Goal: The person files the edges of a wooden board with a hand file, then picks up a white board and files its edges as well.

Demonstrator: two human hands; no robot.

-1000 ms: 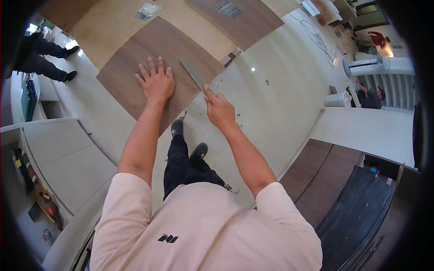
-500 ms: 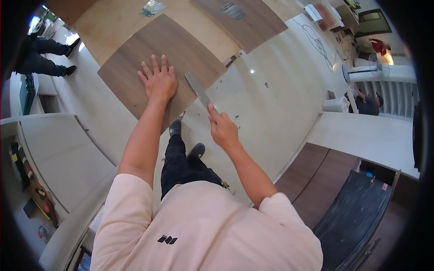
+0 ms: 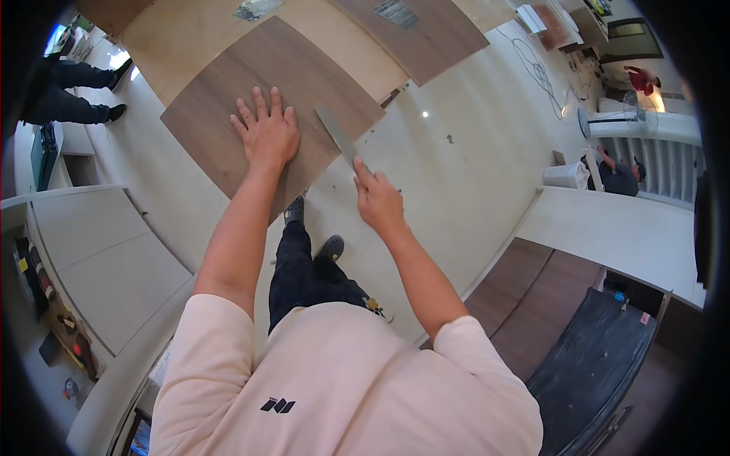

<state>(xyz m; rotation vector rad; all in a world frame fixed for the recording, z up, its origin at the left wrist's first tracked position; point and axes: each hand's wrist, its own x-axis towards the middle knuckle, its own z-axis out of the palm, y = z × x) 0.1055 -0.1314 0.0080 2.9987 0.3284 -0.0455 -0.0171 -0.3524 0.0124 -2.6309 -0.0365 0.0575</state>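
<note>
Far past the left hand (image 3: 265, 135), a person's legs (image 3: 72, 91) in dark trousers stand on the pale floor (image 3: 456, 152). Just beyond that hand's fingertips lie a light wood sheet (image 3: 190, 38) and a small plastic bag (image 3: 255, 9). Another brown board (image 3: 426, 30) lies beyond the right hand (image 3: 378, 201). Well off to the right of that hand are a white cable (image 3: 536, 68), a fan (image 3: 589, 121), a white bin (image 3: 566, 176) and a seated person (image 3: 617, 176) in a dark shirt. Behind the right hand lie a black mat (image 3: 601, 357) and brown panels (image 3: 532, 296).
</note>
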